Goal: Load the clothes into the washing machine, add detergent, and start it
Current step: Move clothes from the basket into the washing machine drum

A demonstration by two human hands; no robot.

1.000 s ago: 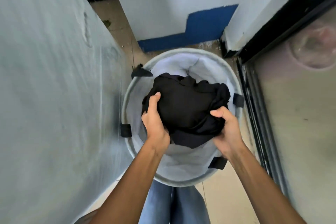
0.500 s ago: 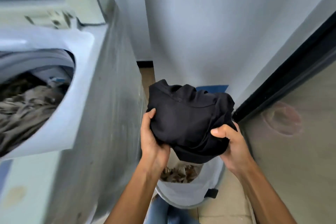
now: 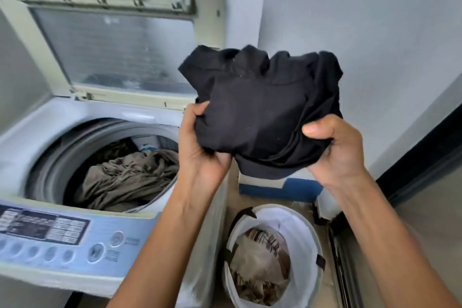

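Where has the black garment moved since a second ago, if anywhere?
Yes. The black garment has risen out of the basket, which now sits well below it, and is up beside the open washing machine.

One head-worn wide-angle view, facing forward and down, close in. Forearms enter from the bottom edge. Left hand (image 3: pixel 200 155) and right hand (image 3: pixel 337 152), gripping a cloth (image 3: pixel 257 107), sit nearest the lens, right of centre. Washer (image 3: pixel 30 127) fills the left half, seen from above into the drum. Basket (image 3: pixel 295 225) lower right, farther below. Wall (image 3: pixel 362 32) upper right.
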